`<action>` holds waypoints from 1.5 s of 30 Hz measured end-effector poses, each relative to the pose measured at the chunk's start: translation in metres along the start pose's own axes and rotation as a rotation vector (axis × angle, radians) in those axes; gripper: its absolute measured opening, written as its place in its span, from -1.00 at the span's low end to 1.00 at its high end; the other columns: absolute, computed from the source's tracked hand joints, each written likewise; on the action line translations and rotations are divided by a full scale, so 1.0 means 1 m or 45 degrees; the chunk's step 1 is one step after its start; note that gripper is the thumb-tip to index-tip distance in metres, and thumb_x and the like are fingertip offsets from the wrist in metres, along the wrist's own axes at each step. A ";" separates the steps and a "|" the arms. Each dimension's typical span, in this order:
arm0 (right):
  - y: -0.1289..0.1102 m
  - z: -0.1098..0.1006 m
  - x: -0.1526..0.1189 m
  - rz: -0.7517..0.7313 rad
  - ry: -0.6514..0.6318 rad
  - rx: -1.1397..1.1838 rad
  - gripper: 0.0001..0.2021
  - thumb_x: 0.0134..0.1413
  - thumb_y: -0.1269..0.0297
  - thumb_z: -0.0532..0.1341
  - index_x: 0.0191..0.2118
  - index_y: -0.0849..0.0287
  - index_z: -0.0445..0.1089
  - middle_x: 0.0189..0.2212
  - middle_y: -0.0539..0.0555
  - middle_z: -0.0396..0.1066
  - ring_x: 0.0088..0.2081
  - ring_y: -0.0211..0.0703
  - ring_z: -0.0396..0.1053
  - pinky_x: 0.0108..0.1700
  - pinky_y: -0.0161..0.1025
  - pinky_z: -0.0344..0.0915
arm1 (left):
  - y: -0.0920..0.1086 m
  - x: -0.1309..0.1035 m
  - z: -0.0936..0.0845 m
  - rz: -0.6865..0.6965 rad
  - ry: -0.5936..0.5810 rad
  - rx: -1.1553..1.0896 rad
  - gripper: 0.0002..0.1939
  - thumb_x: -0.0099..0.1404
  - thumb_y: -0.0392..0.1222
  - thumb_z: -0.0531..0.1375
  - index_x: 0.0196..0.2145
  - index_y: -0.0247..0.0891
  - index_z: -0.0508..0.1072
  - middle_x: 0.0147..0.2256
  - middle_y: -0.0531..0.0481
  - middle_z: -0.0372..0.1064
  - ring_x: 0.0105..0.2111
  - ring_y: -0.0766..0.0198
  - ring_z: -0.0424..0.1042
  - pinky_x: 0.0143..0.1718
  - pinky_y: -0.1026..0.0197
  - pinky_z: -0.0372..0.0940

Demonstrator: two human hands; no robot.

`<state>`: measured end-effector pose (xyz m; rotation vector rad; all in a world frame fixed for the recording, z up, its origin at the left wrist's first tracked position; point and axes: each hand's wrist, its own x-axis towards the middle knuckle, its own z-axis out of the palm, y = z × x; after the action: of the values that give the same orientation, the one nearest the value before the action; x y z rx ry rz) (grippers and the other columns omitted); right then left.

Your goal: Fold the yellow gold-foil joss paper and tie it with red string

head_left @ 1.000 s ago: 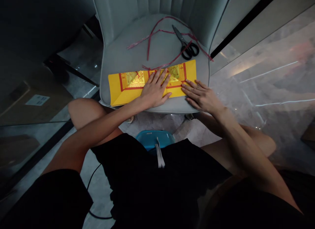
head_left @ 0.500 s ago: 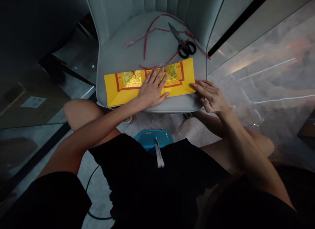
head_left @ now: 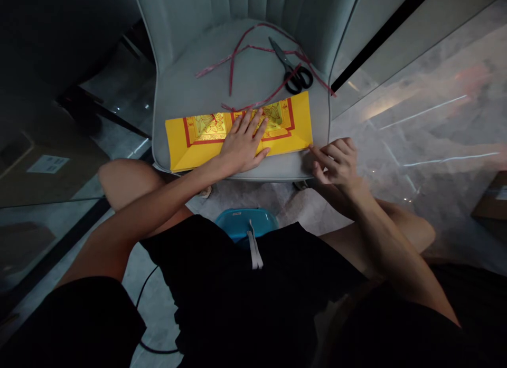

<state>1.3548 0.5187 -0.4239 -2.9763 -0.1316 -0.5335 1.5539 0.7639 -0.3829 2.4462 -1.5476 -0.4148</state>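
A folded stack of yellow joss paper (head_left: 299,122), printed with red borders and gold patterns, lies across the front of the grey chair seat (head_left: 190,93). My left hand (head_left: 243,143) rests flat on its middle, fingers spread, pressing on the print. At the paper's lower right corner is my right hand (head_left: 336,159), fingers loosely bent and apart, thumb away from them. Its index fingertip is at or just beside the corner; I cannot tell if it touches. Behind the paper lie black-handled scissors (head_left: 299,80) and strands of pink plastic string (head_left: 253,47).
The chair's ribbed backrest (head_left: 261,3) rises at the far side. Below the seat edge, a blue plastic stool or tub (head_left: 229,220) shows between my legs. Cardboard boxes stand at the left (head_left: 67,172) and the far right (head_left: 491,199). A black cable (head_left: 144,291) runs along the floor.
My right hand has slid off the paper's right end, down to its lower corner, and its fingers have curled more. My left hand stays on the paper.
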 end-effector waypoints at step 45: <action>0.011 -0.004 -0.009 -0.079 -0.093 0.028 -0.53 0.46 0.03 -0.01 0.04 0.09 0.61 -0.47 0.09 0.46 -0.39 -0.04 0.32 -0.27 -0.06 0.15 | -0.005 0.001 0.006 0.009 -0.007 0.005 -0.06 0.41 0.11 0.05 0.57 -0.35 -0.16 0.58 -0.23 -0.33 0.57 -0.23 -0.33 0.55 -0.30 -0.34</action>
<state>1.3463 0.5064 -0.4245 -2.9793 -0.2360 -0.4277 1.5562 0.7650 -0.3898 2.4437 -1.5601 -0.4177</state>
